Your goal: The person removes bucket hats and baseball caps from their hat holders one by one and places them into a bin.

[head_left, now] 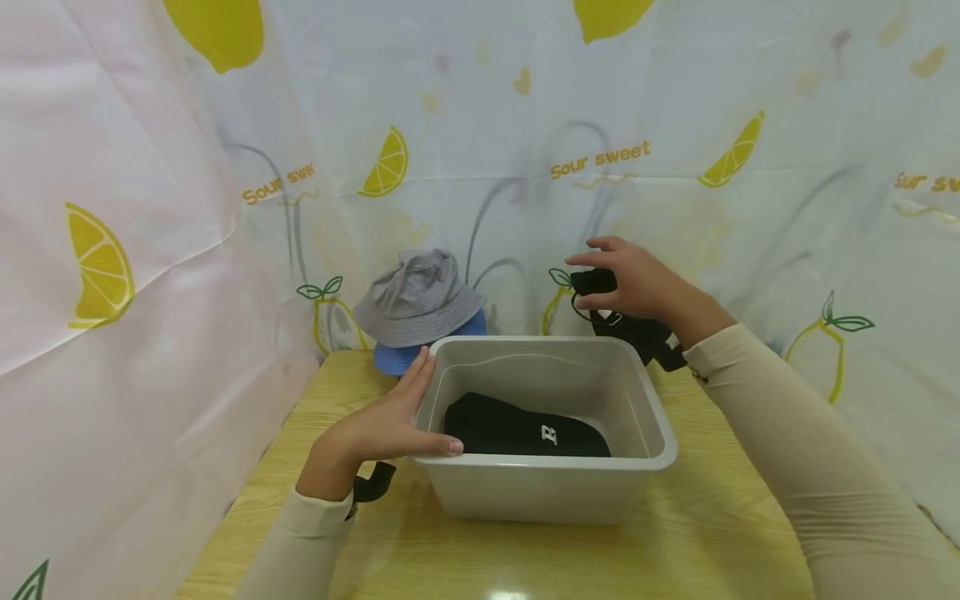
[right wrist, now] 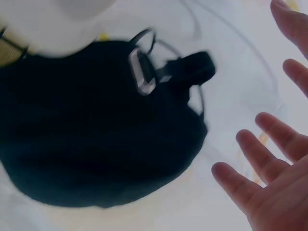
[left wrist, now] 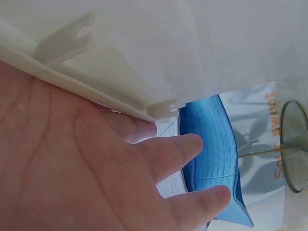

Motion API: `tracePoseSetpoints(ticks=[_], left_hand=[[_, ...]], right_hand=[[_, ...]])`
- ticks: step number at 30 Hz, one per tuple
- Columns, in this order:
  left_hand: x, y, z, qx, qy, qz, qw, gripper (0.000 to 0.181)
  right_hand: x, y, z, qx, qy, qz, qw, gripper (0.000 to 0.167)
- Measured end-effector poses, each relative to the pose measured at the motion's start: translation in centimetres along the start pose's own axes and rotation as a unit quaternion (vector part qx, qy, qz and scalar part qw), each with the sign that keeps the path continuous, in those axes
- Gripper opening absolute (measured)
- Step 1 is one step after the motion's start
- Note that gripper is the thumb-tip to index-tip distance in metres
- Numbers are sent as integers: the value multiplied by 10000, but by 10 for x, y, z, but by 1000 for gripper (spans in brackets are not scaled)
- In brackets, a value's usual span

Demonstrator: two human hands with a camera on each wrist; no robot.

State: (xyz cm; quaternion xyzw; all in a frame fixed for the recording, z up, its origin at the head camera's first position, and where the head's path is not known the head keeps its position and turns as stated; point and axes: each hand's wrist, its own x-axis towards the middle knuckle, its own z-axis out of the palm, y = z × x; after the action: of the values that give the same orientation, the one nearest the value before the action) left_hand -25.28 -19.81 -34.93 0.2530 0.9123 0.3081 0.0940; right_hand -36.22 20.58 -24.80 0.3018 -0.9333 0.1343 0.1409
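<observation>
My left hand (head_left: 382, 429) rests on the left rim of a beige plastic bin (head_left: 555, 492), thumb over the front corner and straight fingers along the outside. Inside the bin lies a black cap (head_left: 510, 425) with a white emblem. Behind the bin's right corner is another black cap (head_left: 633, 333) with a strap and metal buckle, partly hidden. My right hand (head_left: 641, 279) is raised beside it, thumb and fingers spread. In the right wrist view the fingers appear apart from this cap (right wrist: 96, 125).
A grey bucket hat (head_left: 423, 300) sits over a blue one (head_left: 393, 358) behind the bin's left corner. The wooden table (head_left: 510, 558) ends at a printed lemon curtain (head_left: 487, 100). A thin wire loop (left wrist: 294, 144) shows in the left wrist view.
</observation>
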Motion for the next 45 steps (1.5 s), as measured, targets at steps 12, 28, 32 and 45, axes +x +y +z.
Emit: tracePoseSetpoints(ticks=[12,28,32,45], left_hand=[[0,0,1,-15,2,-57,10000,135],[-1,0,1,-4,25,-33,10000,135],[-1,0,0,-13,30,-2,10000,134],[-1,1,0,-25,9,-8,10000,134]], right_hand=[[-13,36,4,425,334,449,9975,69],[-29,66,20,1648,689,1373,9743,80],[-33,71,24,1713,711,1547,9704,82],[-43,89,42,2621,805,2022,9402,88]])
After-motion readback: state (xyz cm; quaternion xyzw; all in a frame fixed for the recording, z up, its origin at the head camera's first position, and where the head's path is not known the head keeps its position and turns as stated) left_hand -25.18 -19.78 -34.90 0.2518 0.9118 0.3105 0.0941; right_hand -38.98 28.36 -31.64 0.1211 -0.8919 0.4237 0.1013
